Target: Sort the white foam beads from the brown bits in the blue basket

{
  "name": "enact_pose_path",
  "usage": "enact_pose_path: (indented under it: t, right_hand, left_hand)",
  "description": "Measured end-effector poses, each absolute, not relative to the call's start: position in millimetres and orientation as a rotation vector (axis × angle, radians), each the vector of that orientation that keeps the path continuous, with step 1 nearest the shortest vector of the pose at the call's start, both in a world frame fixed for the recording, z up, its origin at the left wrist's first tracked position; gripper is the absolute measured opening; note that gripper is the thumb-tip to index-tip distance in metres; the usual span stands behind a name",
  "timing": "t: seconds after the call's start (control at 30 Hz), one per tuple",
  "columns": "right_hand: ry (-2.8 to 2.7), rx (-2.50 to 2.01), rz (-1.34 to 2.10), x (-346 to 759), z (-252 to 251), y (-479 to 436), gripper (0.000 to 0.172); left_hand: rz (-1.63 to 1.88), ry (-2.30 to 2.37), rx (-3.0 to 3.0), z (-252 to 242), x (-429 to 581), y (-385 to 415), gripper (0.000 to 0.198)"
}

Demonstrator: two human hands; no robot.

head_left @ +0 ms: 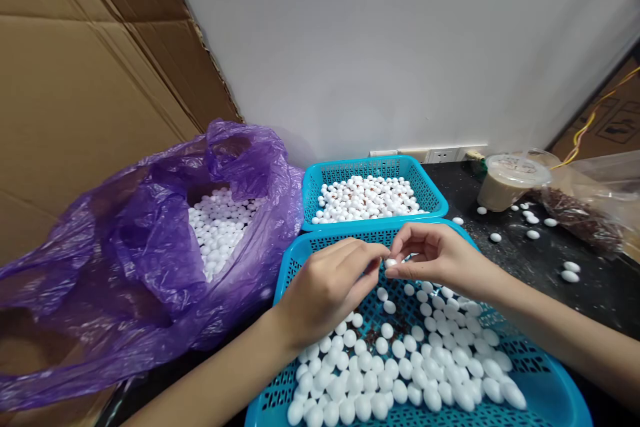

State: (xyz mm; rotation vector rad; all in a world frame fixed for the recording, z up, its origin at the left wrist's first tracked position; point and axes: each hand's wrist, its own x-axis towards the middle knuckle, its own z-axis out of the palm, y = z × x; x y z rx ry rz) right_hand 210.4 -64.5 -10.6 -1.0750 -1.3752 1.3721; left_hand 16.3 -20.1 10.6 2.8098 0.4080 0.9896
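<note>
Over the near blue basket [560, 373], my two hands meet fingertip to fingertip. My right hand [430, 255] pinches a small white egg-shaped piece [391, 263] between thumb and fingers. Close against that piece, the fingers of my left hand [337, 280] are pressed together, and whatever they hold is hidden. Below the hands lie many loose white egg-shaped pieces [363, 363], with dark brown bits [375, 333] scattered among them on the basket floor.
Behind stands a second blue basket [433, 197] of white pieces with brown specks. A purple plastic bag [155, 233] of white pieces is at left, beside cardboard [75, 80]. On the black table [545, 293] are a lidded cup [505, 187], brown shreds [583, 220] in clear plastic and stray white pieces.
</note>
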Motion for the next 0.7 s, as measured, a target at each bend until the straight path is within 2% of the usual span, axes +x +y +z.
enact_pose_path:
  t: [0.7]
  right_hand:
    - [-1.428, -1.145, 1.342, 211.4, -11.6, -64.9, 0.023]
  left_hand:
    - [0.833, 0.256, 2.958, 15.4, 17.2, -21.9, 0.019]
